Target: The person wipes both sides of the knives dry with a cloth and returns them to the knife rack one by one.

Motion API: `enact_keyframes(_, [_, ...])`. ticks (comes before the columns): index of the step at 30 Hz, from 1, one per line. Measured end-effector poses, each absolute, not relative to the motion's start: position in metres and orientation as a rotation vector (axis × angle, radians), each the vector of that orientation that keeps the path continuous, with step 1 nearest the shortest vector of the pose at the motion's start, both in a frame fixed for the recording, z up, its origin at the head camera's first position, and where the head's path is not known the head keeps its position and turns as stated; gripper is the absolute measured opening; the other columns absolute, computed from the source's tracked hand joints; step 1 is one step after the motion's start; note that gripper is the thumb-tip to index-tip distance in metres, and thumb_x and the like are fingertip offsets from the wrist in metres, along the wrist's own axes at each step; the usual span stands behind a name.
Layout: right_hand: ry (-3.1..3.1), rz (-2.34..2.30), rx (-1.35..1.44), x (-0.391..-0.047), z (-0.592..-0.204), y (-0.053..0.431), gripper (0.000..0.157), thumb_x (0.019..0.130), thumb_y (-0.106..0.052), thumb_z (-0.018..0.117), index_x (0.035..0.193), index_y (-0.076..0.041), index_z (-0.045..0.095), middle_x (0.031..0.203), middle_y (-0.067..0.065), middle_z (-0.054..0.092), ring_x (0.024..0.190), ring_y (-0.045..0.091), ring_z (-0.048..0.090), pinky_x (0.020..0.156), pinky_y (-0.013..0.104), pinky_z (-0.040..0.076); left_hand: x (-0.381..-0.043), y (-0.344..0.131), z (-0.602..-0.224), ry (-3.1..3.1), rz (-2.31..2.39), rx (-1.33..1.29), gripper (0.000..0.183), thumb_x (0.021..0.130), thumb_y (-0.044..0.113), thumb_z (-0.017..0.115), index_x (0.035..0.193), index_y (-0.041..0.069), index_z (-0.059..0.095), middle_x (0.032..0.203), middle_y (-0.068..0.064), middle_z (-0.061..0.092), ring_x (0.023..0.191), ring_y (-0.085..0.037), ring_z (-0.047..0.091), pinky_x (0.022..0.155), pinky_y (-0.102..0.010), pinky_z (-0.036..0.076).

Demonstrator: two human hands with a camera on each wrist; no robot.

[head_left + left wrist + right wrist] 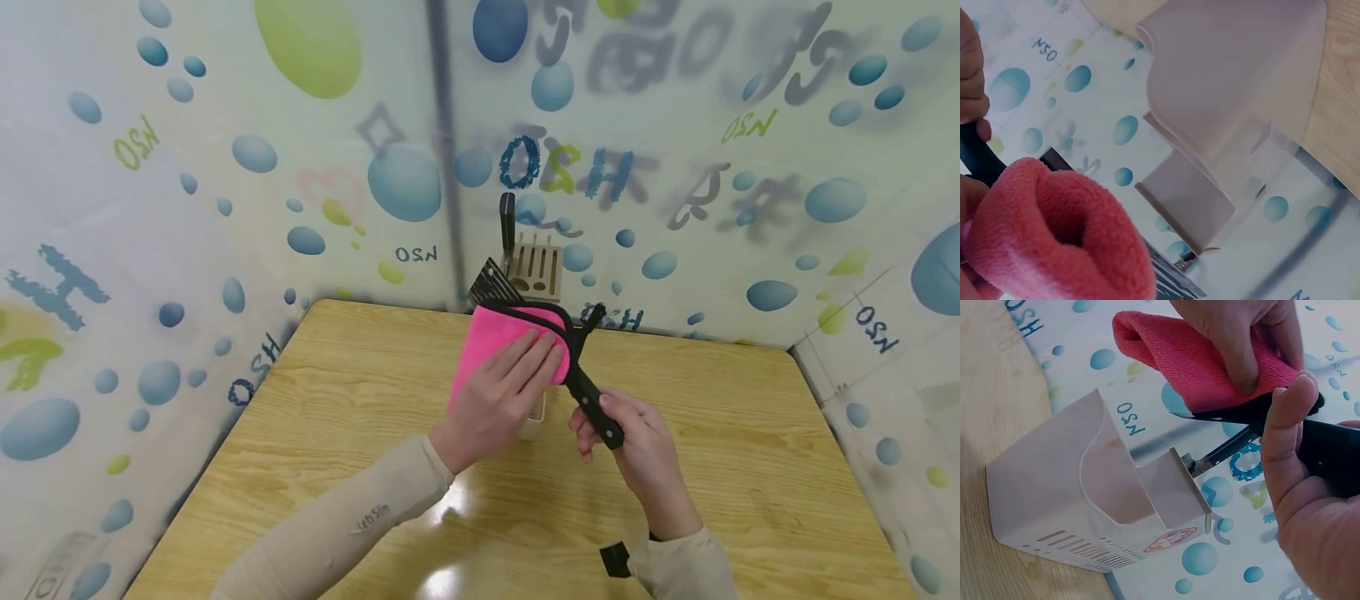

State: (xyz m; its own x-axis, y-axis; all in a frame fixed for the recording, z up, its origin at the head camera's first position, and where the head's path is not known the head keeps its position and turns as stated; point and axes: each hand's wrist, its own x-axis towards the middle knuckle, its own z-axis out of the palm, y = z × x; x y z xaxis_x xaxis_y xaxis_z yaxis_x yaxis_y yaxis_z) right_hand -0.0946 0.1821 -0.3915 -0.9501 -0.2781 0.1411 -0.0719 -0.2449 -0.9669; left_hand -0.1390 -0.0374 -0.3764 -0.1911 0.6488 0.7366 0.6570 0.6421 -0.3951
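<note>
My right hand [641,437] grips the black riveted handle of a slotted turner [592,408], held slanting above the table. Its dark slotted blade [492,283] shows past the upper left of a folded pink cloth [480,342]. The cloth wraps the middle of the turner and hides that part. My left hand [491,408] holds the cloth there, fingers laid over the top and thumb on the other face, as the right wrist view shows. In that view, a beige utensil holder [1054,469] stands behind the cloth.
A black-handled utensil [507,218] stands upright in the holder at the table's back edge. The wooden table [360,375] meets a patterned curtain [337,167] behind and at the sides. A small black piece [617,559] is beside my right cuff.
</note>
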Motion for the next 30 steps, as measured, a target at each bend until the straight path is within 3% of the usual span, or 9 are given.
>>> enact_keyframes(4, [1.829, -2.335, -0.473, -0.094, -0.392, 0.183, 0.036, 0.113, -0.016, 0.036, 0.108, -0.005, 0.070, 0.088, 0.007, 0.070, 0.068, 0.015, 0.067, 0.057, 0.031, 0.061, -0.144, -0.043, -0.376, -1.897, -0.025, -1.002, 0.034, 0.109, 0.004, 0.042, 0.132, -0.004, 0.067, 0.133, -0.017, 0.068, 0.125, -0.031, 0.065, 0.112, -0.037, 0.050])
enact_keyframes(11, [1.843, -2.311, -0.550, -0.094, -0.392, 0.186, 0.035, 0.113, -0.013, 0.036, 0.115, 0.002, 0.068, 0.089, 0.007, 0.071, 0.070, 0.015, 0.069, 0.059, 0.033, 0.062, -0.152, -0.052, -0.376, -1.927, -0.029, -0.958, 0.038, 0.105, -0.003, 0.040, 0.132, -0.004, 0.067, 0.132, -0.017, 0.069, 0.124, -0.030, 0.066, 0.111, -0.036, 0.050])
enact_keyframes(16, [1.875, -2.297, -0.601, -0.093, -0.393, 0.186, 0.035, 0.112, -0.010, 0.037, 0.109, -0.004, 0.071, 0.086, 0.004, 0.069, 0.066, 0.013, 0.067, 0.055, 0.032, 0.061, -0.157, -0.059, -0.376, -1.945, -0.046, -0.930, 0.041, 0.102, -0.007, 0.040, 0.132, -0.003, 0.067, 0.131, -0.017, 0.069, 0.123, -0.031, 0.067, 0.110, -0.036, 0.051])
enact_keyframes(23, [1.829, -2.306, -0.707, -0.091, -0.396, 0.187, 0.035, 0.111, -0.004, 0.038, 0.112, -0.009, 0.073, 0.086, 0.002, 0.071, 0.066, 0.010, 0.068, 0.052, 0.029, 0.060, -0.165, -0.069, -0.377, -1.979, -0.037, -0.897, 0.038, 0.101, -0.004, 0.047, 0.134, -0.004, 0.065, 0.133, -0.018, 0.068, 0.124, -0.032, 0.066, 0.110, -0.038, 0.051])
enact_keyframes(30, [1.795, -2.294, -0.729, -0.090, -0.398, 0.189, 0.035, 0.111, -0.004, 0.036, 0.121, -0.002, 0.070, 0.090, 0.003, 0.073, 0.069, 0.010, 0.069, 0.054, 0.030, 0.061, -0.171, -0.078, -0.378, -2.047, -0.039, -0.879, 0.040, 0.098, -0.006, 0.053, 0.136, -0.004, 0.064, 0.136, -0.019, 0.067, 0.127, -0.033, 0.064, 0.113, -0.039, 0.048])
